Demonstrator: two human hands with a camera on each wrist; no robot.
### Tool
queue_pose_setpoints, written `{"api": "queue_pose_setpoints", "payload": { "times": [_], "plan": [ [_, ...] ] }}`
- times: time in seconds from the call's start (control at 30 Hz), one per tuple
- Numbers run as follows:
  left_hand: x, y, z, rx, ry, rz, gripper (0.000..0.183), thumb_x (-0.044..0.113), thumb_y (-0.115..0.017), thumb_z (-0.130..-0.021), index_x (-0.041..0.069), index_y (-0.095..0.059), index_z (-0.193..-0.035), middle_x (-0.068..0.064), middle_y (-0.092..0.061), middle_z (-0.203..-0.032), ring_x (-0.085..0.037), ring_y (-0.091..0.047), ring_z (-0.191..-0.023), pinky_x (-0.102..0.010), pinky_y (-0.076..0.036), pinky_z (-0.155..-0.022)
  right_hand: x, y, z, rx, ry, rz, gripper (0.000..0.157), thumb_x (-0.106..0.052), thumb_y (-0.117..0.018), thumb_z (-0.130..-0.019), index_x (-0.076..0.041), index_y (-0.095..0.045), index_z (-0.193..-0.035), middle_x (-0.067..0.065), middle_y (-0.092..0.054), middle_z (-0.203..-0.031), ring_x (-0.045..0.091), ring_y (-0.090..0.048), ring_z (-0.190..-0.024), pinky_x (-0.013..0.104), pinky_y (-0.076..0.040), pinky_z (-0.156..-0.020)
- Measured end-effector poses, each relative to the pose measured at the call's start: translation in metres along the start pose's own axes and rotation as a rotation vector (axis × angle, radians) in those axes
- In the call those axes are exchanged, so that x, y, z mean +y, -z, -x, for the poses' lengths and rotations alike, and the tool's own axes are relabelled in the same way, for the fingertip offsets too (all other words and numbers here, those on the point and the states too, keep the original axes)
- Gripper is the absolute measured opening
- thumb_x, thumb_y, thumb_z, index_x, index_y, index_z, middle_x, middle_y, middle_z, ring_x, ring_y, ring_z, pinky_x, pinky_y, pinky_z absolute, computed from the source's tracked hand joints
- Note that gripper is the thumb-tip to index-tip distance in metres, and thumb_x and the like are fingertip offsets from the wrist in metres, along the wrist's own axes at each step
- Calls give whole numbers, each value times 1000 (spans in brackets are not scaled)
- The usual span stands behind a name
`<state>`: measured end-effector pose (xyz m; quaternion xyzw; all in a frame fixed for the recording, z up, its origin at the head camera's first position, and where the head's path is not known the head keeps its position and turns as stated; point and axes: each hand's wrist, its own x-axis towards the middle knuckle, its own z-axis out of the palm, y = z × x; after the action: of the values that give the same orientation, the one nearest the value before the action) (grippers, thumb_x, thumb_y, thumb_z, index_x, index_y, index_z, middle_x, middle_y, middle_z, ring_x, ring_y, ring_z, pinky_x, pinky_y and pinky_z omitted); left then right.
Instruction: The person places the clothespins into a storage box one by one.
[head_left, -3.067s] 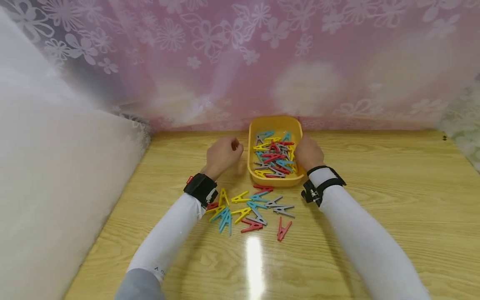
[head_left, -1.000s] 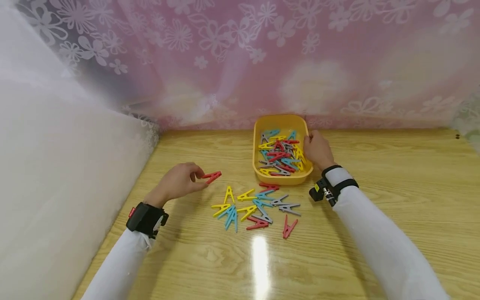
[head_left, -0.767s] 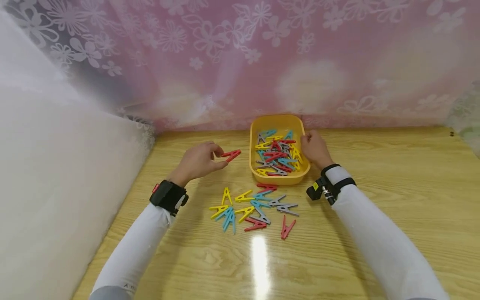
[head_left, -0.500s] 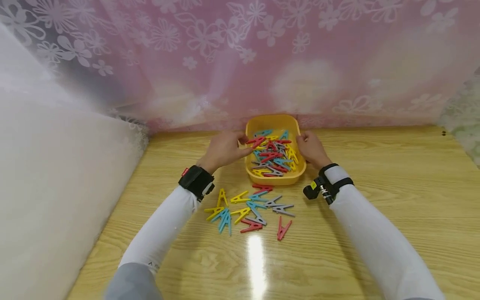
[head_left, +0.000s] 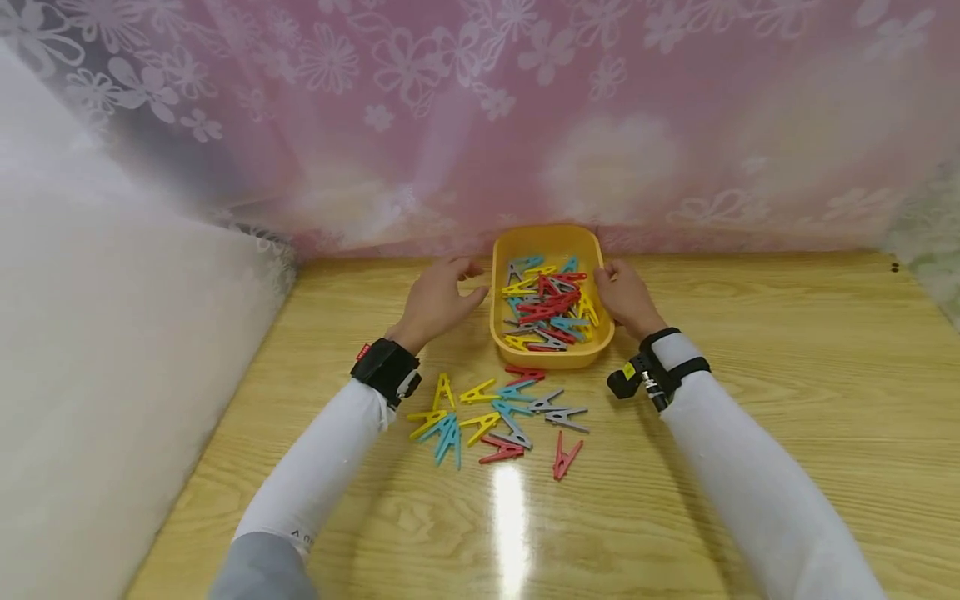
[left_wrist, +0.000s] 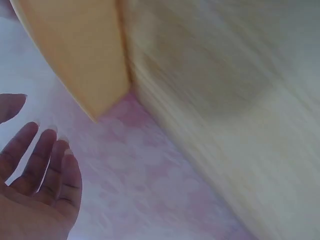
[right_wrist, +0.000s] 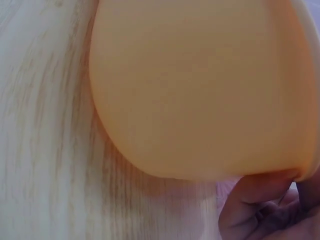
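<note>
A yellow-orange plastic basket (head_left: 551, 360) full of red, yellow, blue and grey clothespins stands at the back of the table. My right hand (head_left: 628, 298) grips its right rim; the right wrist view shows fingers (right_wrist: 245, 200) curled at the basket's wall (right_wrist: 195, 95). Just left of the basket is my left hand (head_left: 438, 302), with nothing in it and its fingers spread. The left wrist view has those loose, parted fingers (left_wrist: 42, 165) beside the basket's side (left_wrist: 85, 55). A red clothespin (head_left: 551, 308) lies on top of the pile inside.
Several loose clothespins lie on the wooden table in front of the basket, among them a yellow clothespin (head_left: 444, 392), a grey clothespin (head_left: 567, 419) and a red clothespin (head_left: 567, 455). A pink flowered curtain (head_left: 450, 150) hangs behind; a white wall (head_left: 112, 350) stands at left.
My left hand picked up a red clothespin at the left, carried it to the basket and let it go inside, then drew back slightly. My right hand stays at the basket's rim.
</note>
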<state>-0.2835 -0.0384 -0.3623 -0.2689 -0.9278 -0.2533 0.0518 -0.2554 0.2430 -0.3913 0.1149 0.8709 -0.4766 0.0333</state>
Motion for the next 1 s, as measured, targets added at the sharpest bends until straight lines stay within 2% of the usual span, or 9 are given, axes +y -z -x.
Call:
{"api": "queue_pose_setpoints", "payload": {
  "times": [0.13,0.27,0.43,0.53,0.67,0.77,0.87,1.0],
  "plan": [
    [-19,8,20,-10,54,2,27,29,-64,-91,8,-64,-110,-6,-62,-102,-21,-58,-91,-36,-47,-76,-1,1,0,3,11,21,39,-33,-32,-104,2,-39,-121,17,-43,-101,22,-50,-72,25,-48,-54],
    [-35,9,39,-23,110,-16,21,28,-64,-92,9,-64,-102,-4,-62,-90,-19,-57,-80,-35,-46,-70,2,2,-2,23,31,45,35,-33,-33,-103,0,-40,-113,16,-41,-95,18,-46,-64,25,-43,-49],
    [-45,8,66,-28,199,-21,18,30,-63,-91,12,-63,-90,-2,-60,-79,-19,-54,-69,-34,-43,-61,3,1,-2,29,45,42,32,-31,-33,-103,-1,-39,-107,15,-40,-93,17,-45,-62,25,-41,-47],
    [-43,7,82,-83,252,-31,23,35,-64,-90,14,-61,-84,0,-58,-74,-19,-51,-63,-33,-40,-56,4,1,-2,36,52,54,33,-32,-32,-103,0,-38,-108,16,-40,-93,17,-45,-61,25,-41,-46],
    [-34,4,99,-224,323,-61,34,48,-62,-88,15,-60,-79,1,-56,-69,-18,-51,-60,-32,-38,-52,5,1,-4,39,59,66,36,-33,-31,-103,1,-37,-111,16,-40,-93,16,-44,-59,25,-41,-45],
    [-25,2,106,-308,368,-95,40,56,-61,-85,17,-61,-78,1,-57,-68,-18,-52,-59,-32,-38,-51,5,1,-5,35,59,65,36,-33,-31,-103,2,-37,-113,16,-40,-93,15,-44,-56,25,-40,-45],
    [-16,0,111,-350,400,-134,43,59,-62,-83,17,-62,-77,1,-58,-68,-18,-53,-60,-33,-39,-52,5,0,-6,34,57,69,37,-33,-30,-103,2,-36,-115,16,-40,-93,14,-43,-54,25,-40,-44],
    [-11,-3,117,-371,415,-182,44,61,-62,-82,18,-61,-71,2,-55,-64,-18,-51,-57,-32,-35,-50,4,-3,-5,42,65,77,37,-32,-30,-103,2,-37,-114,16,-40,-92,13,-43,-54,25,-39,-43]
  ]
}}
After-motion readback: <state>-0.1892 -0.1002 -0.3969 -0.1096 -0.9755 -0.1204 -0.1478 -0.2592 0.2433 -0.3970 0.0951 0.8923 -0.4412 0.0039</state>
